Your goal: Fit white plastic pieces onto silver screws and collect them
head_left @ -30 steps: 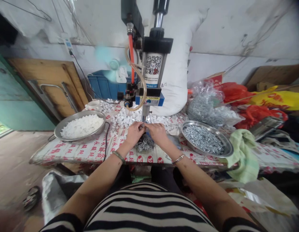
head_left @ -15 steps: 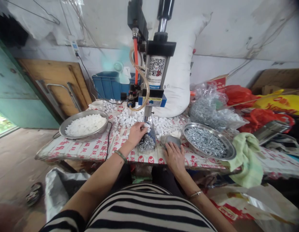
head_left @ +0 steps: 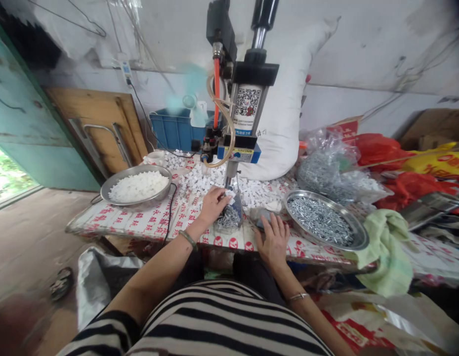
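Two bare hands are at the table, and the main risk sits around the left one. On the left, the steel basin of white pieces looks steady, though a snag on the dark cable beside it could jolt things. The left hand has its fingertips drawn in by a small white piece right below the ram; the view is small and blurred there, so I cannot tell whether they clamp it. A stroke with a fingertip under the ram could pinch it, and a piece set askew might crack or skid off. The pins heaped just in front could scatter if the wrist brushes them. The right hand lies palm down, its grip relaxed with fingers slightly apart, over a grey pad; a push to the right might knock the pin basin. Against the first frame, the left hand stays near the ram, while the right, which met it there, now rests on the pad; since the second frame, both hands keep much the same places.
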Demonstrator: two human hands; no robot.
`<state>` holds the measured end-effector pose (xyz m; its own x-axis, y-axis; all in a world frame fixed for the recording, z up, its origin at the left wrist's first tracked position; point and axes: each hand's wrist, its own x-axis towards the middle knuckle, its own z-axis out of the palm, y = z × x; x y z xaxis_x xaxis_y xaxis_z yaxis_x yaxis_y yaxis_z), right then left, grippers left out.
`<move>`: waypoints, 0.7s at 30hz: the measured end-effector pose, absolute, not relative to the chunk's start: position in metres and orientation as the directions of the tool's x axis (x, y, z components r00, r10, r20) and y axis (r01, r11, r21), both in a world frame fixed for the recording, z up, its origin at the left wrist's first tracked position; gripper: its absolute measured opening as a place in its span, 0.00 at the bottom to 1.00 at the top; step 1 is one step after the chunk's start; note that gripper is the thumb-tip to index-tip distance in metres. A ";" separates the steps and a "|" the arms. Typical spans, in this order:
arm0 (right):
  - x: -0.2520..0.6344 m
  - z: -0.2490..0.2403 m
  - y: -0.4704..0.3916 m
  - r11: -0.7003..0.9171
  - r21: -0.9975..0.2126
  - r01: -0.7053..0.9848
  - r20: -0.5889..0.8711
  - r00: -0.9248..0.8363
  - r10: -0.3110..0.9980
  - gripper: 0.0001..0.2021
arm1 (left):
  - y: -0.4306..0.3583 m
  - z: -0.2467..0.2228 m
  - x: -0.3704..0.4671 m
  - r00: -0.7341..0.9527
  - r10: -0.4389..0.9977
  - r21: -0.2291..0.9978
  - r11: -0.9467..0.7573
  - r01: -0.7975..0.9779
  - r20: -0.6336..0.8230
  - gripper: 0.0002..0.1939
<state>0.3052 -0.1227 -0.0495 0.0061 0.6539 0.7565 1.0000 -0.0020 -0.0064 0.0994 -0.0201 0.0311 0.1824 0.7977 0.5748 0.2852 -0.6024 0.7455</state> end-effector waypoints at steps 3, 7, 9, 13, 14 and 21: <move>0.305 -0.050 -0.123 -0.001 -0.025 1.000 0.761 0.020 0.649 0.21 | -0.040 0.031 0.099 0.147 0.895 0.906 -0.424 -0.017 0.422 0.11; 0.305 -0.049 -0.122 0.010 -0.019 1.000 0.768 0.008 0.640 0.19 | -0.066 0.033 0.081 0.454 0.891 0.815 0.277 -0.509 -0.019 0.15; 0.305 -0.049 -0.121 0.015 -0.014 1.000 0.775 0.001 0.632 0.19 | -0.077 0.032 0.063 0.604 0.792 0.681 0.488 -0.546 -0.083 0.14; 0.305 -0.051 -0.119 0.034 -0.022 0.999 0.773 -0.005 0.634 0.19 | -0.094 0.018 0.013 0.751 0.659 0.695 0.557 -0.455 -0.036 0.16; 0.305 -0.052 -0.118 0.042 -0.027 0.999 0.770 -0.007 0.638 0.19 | -0.098 0.012 -0.002 0.789 0.611 0.746 0.551 -0.375 -0.055 0.17; 0.304 -0.055 -0.112 0.105 -0.058 0.993 0.774 -0.021 0.633 0.20 | -0.116 -0.065 -0.111 0.415 0.605 0.677 0.300 0.672 -0.680 0.10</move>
